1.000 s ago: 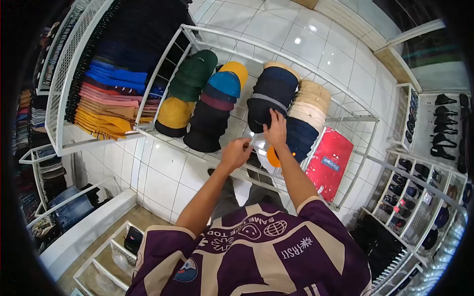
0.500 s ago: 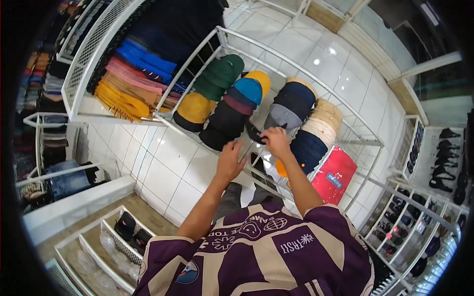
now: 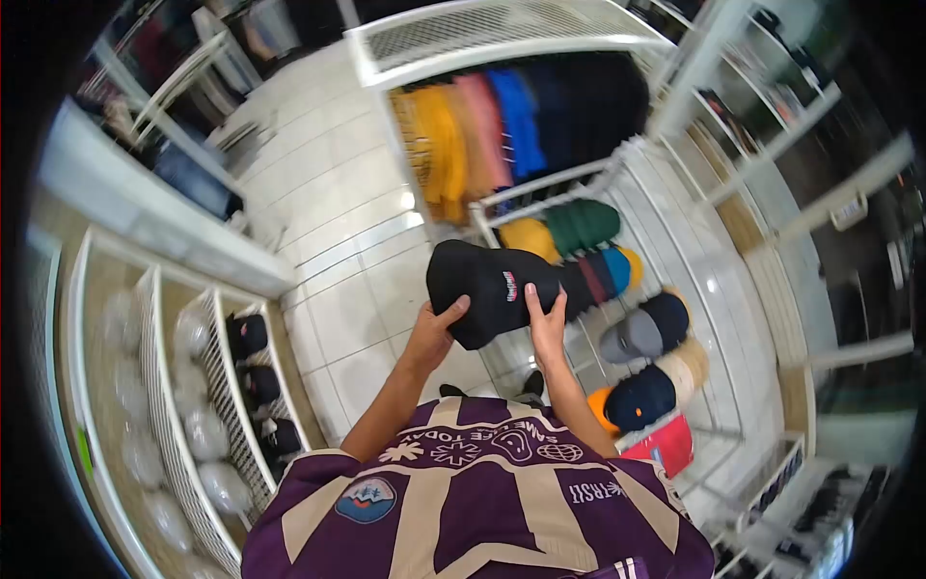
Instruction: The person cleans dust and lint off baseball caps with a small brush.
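Observation:
A black cap (image 3: 479, 280) with a small red and white emblem is held up in front of me. My left hand (image 3: 434, 333) grips its left end, thumb on top. At its right part, my right hand (image 3: 547, 323) holds on with thumb and fingers. Just beyond the right hand, rows of stacked caps sit in a white wire rack. Nearest are maroon and teal caps (image 3: 606, 273), with green caps (image 3: 584, 225) and a yellow cap (image 3: 528, 238) behind. A grey cap (image 3: 632, 335) heads another row, and navy caps (image 3: 639, 400) lie nearer me.
Hanging trousers or similar garments in yellow, pink, blue and black (image 3: 439, 145) fill a white rack ahead. To my left stands a divided shelf (image 3: 159, 386) with clear domed forms and black caps (image 3: 258, 384). A red packet (image 3: 661, 444) lies at the cap rack's near end.
My view has turned left. Both hands, earlier low over the cap rack, now hold the black cap up away from the rows.

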`<state>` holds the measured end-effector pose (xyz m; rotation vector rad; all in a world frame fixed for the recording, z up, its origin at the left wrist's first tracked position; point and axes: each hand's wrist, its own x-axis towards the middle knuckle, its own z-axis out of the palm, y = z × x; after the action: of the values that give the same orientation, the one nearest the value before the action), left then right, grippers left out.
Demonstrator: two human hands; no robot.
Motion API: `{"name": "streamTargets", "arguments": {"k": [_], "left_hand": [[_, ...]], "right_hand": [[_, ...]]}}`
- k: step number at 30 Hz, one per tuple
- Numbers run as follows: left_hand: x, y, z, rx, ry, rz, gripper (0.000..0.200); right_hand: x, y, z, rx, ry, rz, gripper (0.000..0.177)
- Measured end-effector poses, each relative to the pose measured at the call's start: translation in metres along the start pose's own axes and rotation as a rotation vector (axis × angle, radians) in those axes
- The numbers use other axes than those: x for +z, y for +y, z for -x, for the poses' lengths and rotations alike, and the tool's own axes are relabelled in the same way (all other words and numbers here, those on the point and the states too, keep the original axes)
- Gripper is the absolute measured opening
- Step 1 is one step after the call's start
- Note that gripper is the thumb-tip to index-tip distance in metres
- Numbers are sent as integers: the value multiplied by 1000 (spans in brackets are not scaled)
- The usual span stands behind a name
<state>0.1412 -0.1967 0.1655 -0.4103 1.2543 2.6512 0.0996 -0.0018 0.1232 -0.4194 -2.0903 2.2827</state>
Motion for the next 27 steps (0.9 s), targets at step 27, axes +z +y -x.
{"name": "streamTargets", "arguments": {"k": [27], "left_hand": [[-189,127,303,1014,1101,190,39]], "right_hand": [[510,-56,228,429,-2040,161,36]]}}
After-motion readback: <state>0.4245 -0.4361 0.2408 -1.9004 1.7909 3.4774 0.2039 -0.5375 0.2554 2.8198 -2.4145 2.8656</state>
